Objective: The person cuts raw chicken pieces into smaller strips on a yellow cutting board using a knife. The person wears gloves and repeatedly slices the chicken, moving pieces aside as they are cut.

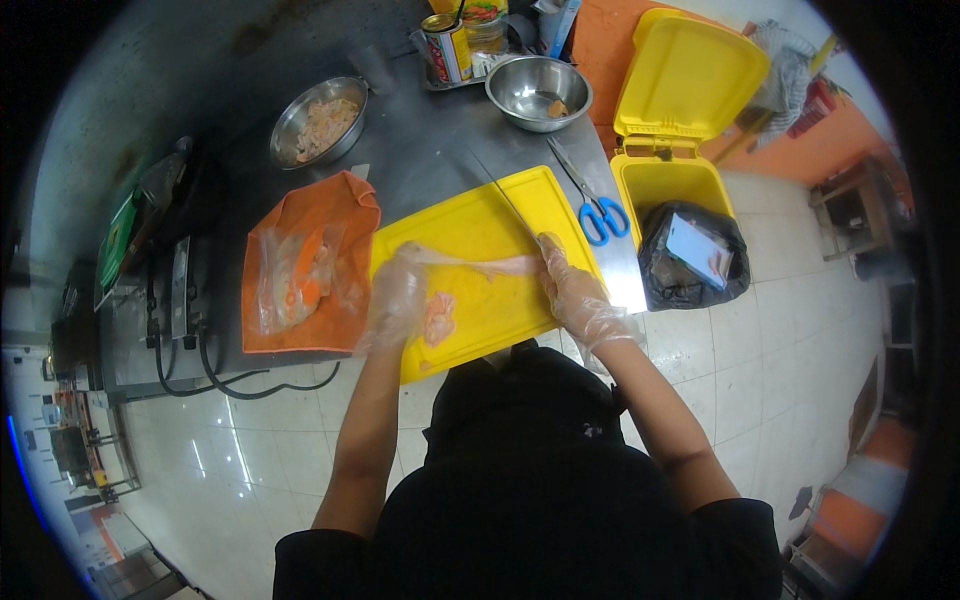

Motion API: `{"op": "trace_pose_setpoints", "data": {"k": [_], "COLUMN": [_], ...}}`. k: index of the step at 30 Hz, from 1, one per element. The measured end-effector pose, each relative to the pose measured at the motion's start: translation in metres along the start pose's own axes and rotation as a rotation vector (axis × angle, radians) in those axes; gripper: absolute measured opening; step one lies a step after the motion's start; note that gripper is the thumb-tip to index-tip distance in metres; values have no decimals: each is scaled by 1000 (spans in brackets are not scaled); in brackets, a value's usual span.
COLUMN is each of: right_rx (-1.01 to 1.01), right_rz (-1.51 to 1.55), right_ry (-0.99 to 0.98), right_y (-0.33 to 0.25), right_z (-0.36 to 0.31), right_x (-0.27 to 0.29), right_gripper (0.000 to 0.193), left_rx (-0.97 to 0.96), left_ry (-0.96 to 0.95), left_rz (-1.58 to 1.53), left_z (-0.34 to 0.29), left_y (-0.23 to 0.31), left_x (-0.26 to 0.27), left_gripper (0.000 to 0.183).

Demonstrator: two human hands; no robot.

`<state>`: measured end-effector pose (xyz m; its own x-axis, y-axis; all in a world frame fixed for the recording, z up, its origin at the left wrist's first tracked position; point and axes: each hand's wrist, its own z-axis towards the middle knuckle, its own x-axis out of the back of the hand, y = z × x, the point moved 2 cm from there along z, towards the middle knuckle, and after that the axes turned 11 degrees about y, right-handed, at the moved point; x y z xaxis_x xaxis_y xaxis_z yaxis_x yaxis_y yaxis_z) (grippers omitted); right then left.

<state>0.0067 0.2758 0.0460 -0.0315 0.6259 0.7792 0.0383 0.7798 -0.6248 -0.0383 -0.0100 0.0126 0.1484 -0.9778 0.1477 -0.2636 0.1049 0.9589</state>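
Note:
Both my hands wear clear plastic gloves over a yellow cutting board [510, 310]. A long strip of pale pink raw meat [470, 263] is stretched between them. My left hand [397, 290] is closed on its left end, near the board's left edge. My right hand [572, 290] is closed round the handle of a knife [505, 195], whose thin blade points away and to the left. The strip's right end reaches the right fingers; whether they pinch it, I cannot tell. A smaller piece of raw meat [439, 318] lies flat on the board beside my left hand.
Left of the board, a plastic bag [285, 285] lies on an orange cloth [345, 215]. Beyond are a steel bowl of cut meat [325, 125] and a second steel bowl [535, 85]. Blue-handled scissors [600, 215] lie right, beside an open yellow bin [680, 175].

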Motion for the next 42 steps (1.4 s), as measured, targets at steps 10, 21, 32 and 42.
{"op": "trace_pose_setpoints", "data": {"k": [10, 21, 32, 42], "right_rx": [-33, -310, -523, 16], "right_rz": [-120, 140, 466, 13], "right_ry": [-64, 57, -23, 151], "right_y": [-15, 1, 5, -14], "right_z": [-3, -16, -70, -97], "right_x": [0, 37, 18, -6], "right_gripper": [54, 50, 25, 71], "left_rx": [16, -478, -884, -798], "left_ry": [92, -389, -182, -205], "left_rz": [1052, 820, 698, 985], "left_z": [-19, -4, -35, -61], "left_y": [102, 46, 42, 52], "left_x": [29, 12, -92, -67], "left_gripper": [38, 51, 22, 22]}}
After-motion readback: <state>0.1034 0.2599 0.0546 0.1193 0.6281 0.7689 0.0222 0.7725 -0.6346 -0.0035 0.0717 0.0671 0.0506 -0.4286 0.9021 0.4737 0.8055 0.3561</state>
